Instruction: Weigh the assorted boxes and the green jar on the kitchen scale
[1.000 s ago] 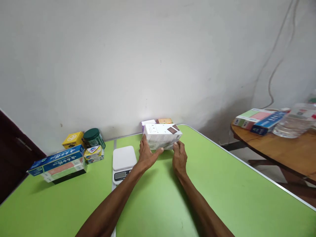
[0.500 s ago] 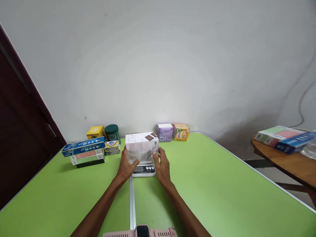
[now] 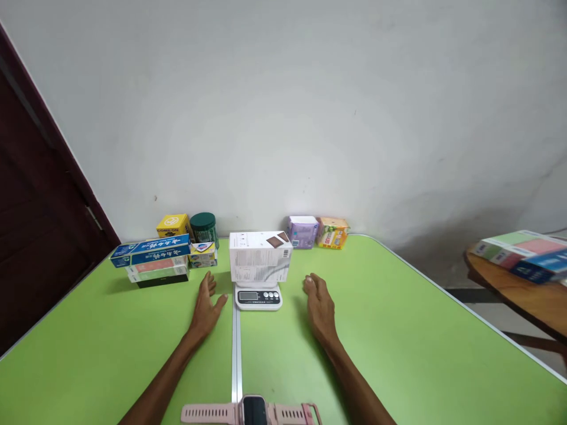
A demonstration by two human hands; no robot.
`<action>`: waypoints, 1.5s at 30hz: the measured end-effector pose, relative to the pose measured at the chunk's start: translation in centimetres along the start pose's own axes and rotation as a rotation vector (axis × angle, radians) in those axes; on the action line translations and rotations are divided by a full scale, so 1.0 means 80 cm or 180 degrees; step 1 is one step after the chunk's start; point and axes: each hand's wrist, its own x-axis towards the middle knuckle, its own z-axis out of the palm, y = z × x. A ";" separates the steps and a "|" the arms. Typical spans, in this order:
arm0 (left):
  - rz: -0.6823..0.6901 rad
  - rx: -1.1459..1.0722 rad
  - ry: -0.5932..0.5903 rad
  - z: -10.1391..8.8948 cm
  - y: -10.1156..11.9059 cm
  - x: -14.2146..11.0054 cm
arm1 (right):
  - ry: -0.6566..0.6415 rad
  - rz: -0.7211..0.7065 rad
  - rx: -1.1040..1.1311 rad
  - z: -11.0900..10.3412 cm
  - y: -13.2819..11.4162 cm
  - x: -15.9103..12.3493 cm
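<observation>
A white box sits on top of the kitchen scale, one printed side turned to the person. It covers most of the weighing plate and reaches a little past it on both sides, but it looks level, probably because its middle is over the plate. The control panel lies in front of the box, so the display is uncovered; its reading is too small to tell.

The left hand and the right hand are on either side of the scale, well apart from each other. The fingers of both are loosely open, the thumbs away from the palms, and they have hold of nothing. Neither touches the box, so it seems that only the plate carries its weight. Whether the hands rest on the worktop cannot be told.

Other goods stand aside, perhaps to leave room around the scale: a purple pack and an orange pack near the wall, and at left a blue box lying across a small stack. A pink watch lies at the near edge of the view.
</observation>
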 end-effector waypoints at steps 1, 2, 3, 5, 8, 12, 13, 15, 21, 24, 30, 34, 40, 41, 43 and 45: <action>-0.0075 -0.0015 0.0045 -0.003 -0.006 -0.003 | -0.0041 0.0068 0.0006 -0.002 0.001 0.000; -0.0122 -0.0025 0.0075 -0.005 -0.010 -0.004 | -0.0084 0.0172 0.0032 -0.004 0.001 0.000; -0.0137 -0.0029 0.0085 -0.006 -0.012 -0.005 | -0.0107 0.0265 0.0071 -0.005 -0.001 -0.001; -0.0107 -0.0014 0.0077 -0.006 -0.011 -0.004 | -0.0123 0.0301 0.0132 -0.005 -0.006 -0.002; -0.0066 -0.0022 0.0107 -0.004 -0.006 -0.001 | -0.0152 0.0247 0.0136 -0.004 -0.012 -0.004; -0.0086 -0.0038 0.0117 -0.004 -0.001 -0.004 | -0.0203 0.0224 0.0169 -0.005 -0.017 -0.007; -0.0086 -0.0033 0.0091 -0.003 0.001 -0.005 | -0.0222 0.0220 0.0189 -0.005 -0.019 -0.007; -0.0036 -0.0059 0.0055 0.000 0.008 -0.004 | -0.0287 0.0198 0.0249 -0.002 -0.024 -0.007; 0.0378 -0.0199 -0.0115 0.028 0.070 0.038 | -0.0549 -0.0015 0.0542 0.032 -0.057 0.007; 0.0385 -0.0478 -0.0433 0.047 0.106 0.065 | -0.0657 -0.0252 0.0602 0.050 -0.079 0.012; 0.0364 -0.1197 -0.0458 0.061 0.139 0.065 | -0.0655 -0.0290 0.0358 0.047 -0.128 -0.006; 0.0418 -0.1244 -0.0039 0.020 0.148 0.035 | -0.0867 -0.0507 0.0387 0.047 -0.167 -0.037; 0.0279 -0.0848 0.0556 -0.104 0.129 -0.013 | -0.1675 -0.0548 0.0742 0.116 -0.185 -0.118; 0.0222 -0.0797 0.0670 -0.125 0.120 -0.018 | -0.1824 -0.0495 0.0838 0.135 -0.183 -0.132; 0.0098 -0.0730 0.0866 -0.164 0.101 -0.025 | -0.2039 -0.0419 0.1002 0.174 -0.179 -0.155; -0.0023 -0.0709 0.1026 -0.196 0.080 -0.027 | -0.2146 -0.0436 0.1094 0.210 -0.174 -0.172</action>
